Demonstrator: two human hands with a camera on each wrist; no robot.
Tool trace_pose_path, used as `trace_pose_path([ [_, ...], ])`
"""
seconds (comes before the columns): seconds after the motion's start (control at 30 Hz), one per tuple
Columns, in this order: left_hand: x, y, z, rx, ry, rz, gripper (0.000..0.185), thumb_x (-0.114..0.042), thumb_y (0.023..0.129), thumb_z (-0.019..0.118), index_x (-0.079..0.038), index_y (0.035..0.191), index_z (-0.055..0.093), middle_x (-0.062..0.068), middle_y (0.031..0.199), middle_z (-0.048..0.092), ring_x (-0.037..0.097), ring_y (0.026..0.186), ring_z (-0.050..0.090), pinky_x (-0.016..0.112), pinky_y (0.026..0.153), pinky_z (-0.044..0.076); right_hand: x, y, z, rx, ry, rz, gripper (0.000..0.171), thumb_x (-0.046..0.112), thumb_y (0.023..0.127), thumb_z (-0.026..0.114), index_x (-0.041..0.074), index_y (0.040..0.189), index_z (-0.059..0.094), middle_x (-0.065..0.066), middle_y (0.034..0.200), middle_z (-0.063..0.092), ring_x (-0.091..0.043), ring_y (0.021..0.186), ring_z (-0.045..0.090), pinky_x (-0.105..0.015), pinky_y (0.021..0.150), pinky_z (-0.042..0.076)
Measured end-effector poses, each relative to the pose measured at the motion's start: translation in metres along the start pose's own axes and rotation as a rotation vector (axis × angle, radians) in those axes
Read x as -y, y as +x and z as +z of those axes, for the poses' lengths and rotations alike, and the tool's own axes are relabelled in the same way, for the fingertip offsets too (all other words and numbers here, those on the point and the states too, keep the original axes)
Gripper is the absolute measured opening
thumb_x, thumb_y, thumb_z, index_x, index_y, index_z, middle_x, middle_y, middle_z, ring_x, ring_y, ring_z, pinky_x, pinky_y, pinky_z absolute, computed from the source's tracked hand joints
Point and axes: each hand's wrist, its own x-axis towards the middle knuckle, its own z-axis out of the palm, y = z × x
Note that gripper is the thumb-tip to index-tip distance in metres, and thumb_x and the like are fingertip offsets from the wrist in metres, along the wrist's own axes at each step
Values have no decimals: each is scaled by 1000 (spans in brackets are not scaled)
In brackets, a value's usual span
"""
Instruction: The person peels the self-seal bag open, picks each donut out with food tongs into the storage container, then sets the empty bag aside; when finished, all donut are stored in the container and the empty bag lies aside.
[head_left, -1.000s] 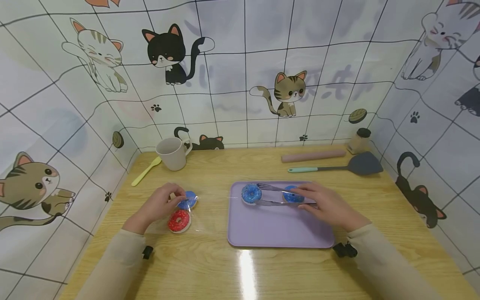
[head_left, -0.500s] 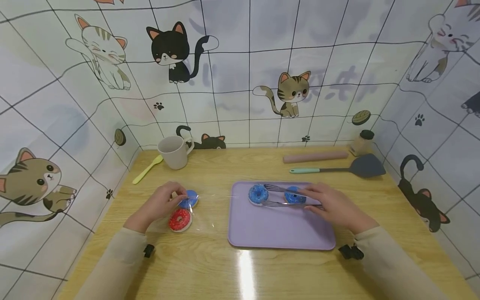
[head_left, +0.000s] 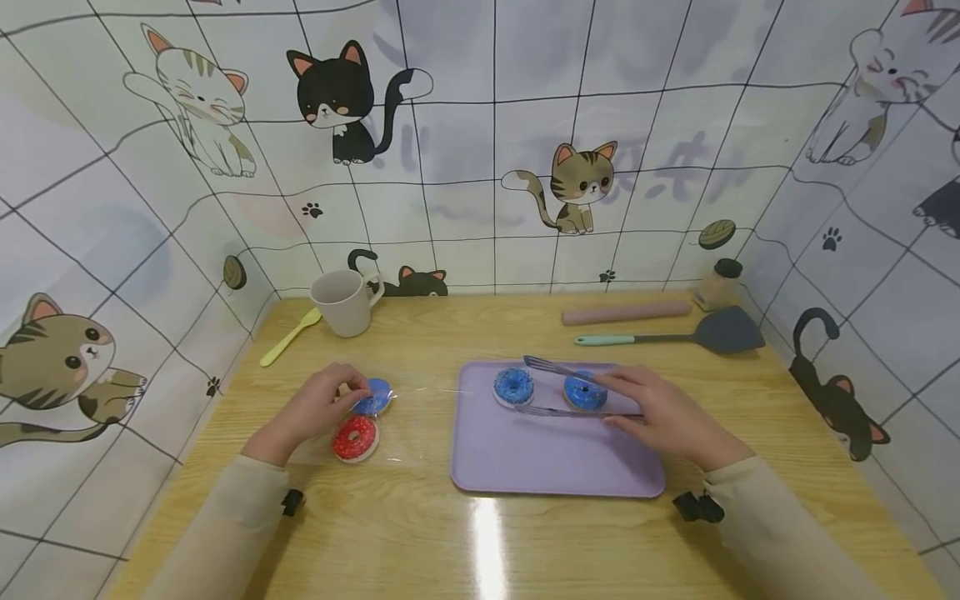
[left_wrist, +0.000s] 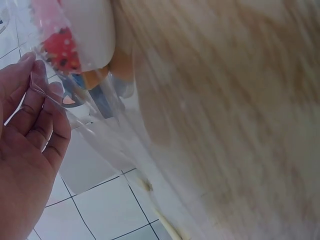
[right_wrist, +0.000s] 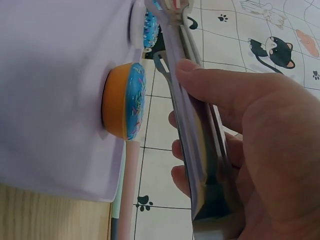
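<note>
My right hand point(head_left: 660, 412) holds metal tongs point(right_wrist: 192, 130) above the lilac tray point(head_left: 555, 462). In the head view, their spread arms point(head_left: 558, 367) pass either side of a blue doughnut point(head_left: 513, 387), seemingly without gripping it. A second blue doughnut point(head_left: 585, 391), sprinkled and tan-sided in the right wrist view, sits on the tray under the tongs. With thumb and fingertips, my left hand point(head_left: 322, 408) pinches the edge of a clear plastic bag point(left_wrist: 92, 145). In or under that film lie another blue doughnut point(head_left: 375, 397), partly hidden by the fingers, and a red doughnut point(head_left: 356, 438).
A grey mug point(head_left: 343, 302) and a yellow spoon point(head_left: 291, 337) stand and lie at the back left. Behind the tray are a pinkish-brown rod point(head_left: 626, 312), a spatula point(head_left: 727, 330) and a black-capped jar point(head_left: 718, 283). Cat-patterned walls point(head_left: 450, 208) enclose the tabletop point(head_left: 405, 533).
The left blue doughnut on the tray has shifted slightly right. The tongs' arms have since spread wider, off its sides. My left hand stays at the bag.
</note>
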Motion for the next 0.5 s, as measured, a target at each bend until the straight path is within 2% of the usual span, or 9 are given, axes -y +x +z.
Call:
trace_pose_path([
  [0.17, 1, 0, 0, -6, 6, 6, 5, -21, 101, 68, -18, 100, 72, -3, 100, 67, 17, 96, 57, 35, 82, 48, 6, 1, -1, -47, 33, -8, 64, 28, 85, 86, 12, 143, 61, -10, 138, 63, -32, 127, 60, -55, 101, 51],
  [0.33, 0, 1, -1, -13, 6, 16, 5, -21, 102, 67, -19, 99, 71, -3, 100, 68, 17, 96, 57, 36, 83, 48, 16, 8, 5, -79, 68, -78, 62, 24, 85, 87, 17, 142, 63, -5, 137, 64, -28, 127, 60, -51, 100, 53],
  [0.5, -2, 2, -3, -7, 10, 3, 5, -21, 102, 67, -19, 100, 71, -3, 100, 68, 17, 97, 58, 36, 83, 48, 30, 21, 12, -87, 68, -131, 59, 25, 87, 85, 23, 142, 63, 1, 130, 67, -22, 120, 63, -45, 96, 55],
])
